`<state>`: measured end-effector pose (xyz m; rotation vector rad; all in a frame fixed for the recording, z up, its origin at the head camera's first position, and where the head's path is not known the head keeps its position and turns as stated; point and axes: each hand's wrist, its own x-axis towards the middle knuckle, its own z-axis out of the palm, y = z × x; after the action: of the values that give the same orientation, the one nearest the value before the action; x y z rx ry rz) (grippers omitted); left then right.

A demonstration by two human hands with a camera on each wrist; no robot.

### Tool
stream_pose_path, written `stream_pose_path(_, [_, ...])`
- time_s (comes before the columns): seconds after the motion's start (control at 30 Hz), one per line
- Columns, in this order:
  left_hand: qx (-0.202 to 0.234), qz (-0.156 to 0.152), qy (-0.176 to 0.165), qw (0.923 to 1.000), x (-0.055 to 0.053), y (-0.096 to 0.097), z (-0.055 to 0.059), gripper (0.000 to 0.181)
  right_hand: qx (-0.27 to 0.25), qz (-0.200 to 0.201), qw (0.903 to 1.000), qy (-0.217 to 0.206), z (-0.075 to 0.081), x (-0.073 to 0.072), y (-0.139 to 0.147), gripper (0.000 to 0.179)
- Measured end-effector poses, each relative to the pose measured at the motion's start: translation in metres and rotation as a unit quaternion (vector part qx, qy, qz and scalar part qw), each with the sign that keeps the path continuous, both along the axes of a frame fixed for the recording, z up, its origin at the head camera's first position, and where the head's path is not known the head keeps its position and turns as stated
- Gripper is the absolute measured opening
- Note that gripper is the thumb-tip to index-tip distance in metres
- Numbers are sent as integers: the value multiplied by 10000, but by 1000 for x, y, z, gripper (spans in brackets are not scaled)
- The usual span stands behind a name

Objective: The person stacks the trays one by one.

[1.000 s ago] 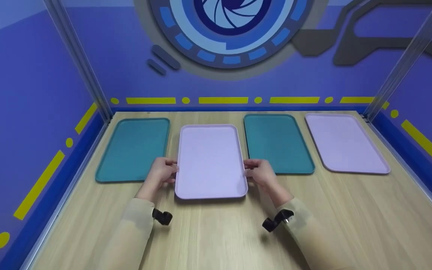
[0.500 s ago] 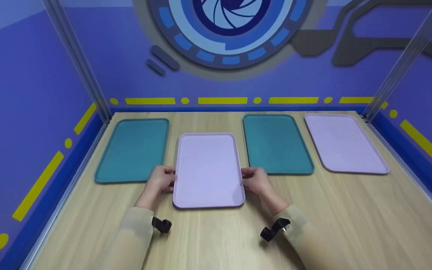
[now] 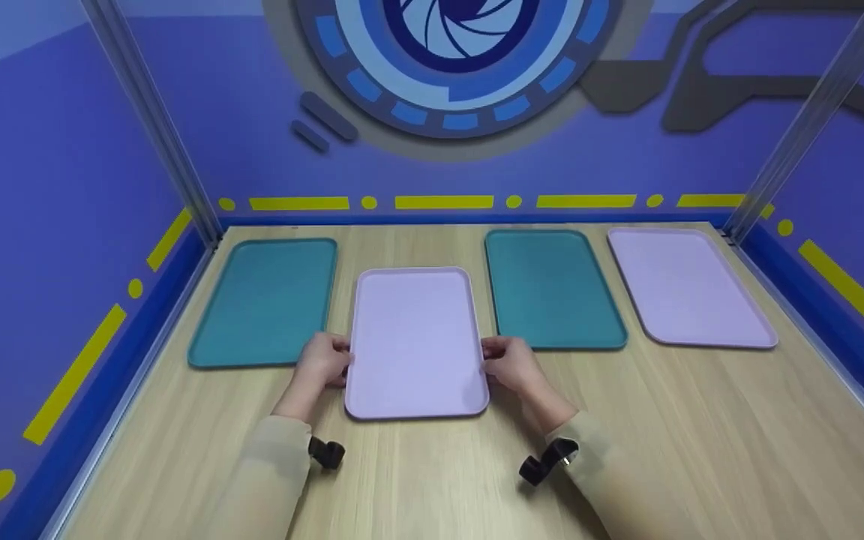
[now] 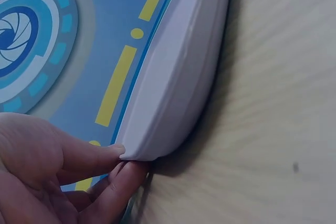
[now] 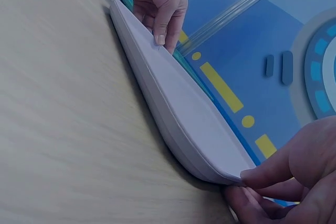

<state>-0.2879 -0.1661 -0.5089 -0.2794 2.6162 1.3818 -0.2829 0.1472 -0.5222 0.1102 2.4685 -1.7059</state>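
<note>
Vs 1 s ago the lilac tray [image 3: 415, 341] has slid toward the person, out of the row; its far edge now sits below the other trays' far edges. Barely moved since 0.5 s ago. Left hand [image 3: 321, 359] pinches its 9 o'clock rim, thumb on top, fingers under; right hand [image 3: 511, 363] pinches the 3 o'clock rim likewise. Teal tray [image 3: 263, 300] just beside at 10, teal tray no. 2 [image 3: 552, 289] at 2, second lilac tray [image 3: 687, 289] further right. Bare wooden table [image 3: 432, 480] at 6.
</note>
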Motion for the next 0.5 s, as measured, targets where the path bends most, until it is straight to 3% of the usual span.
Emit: stream_pose_path(0.5, [-296,-45,49,9995,1,4,4,29,135,108,9998,-138,1,-1,5,43])
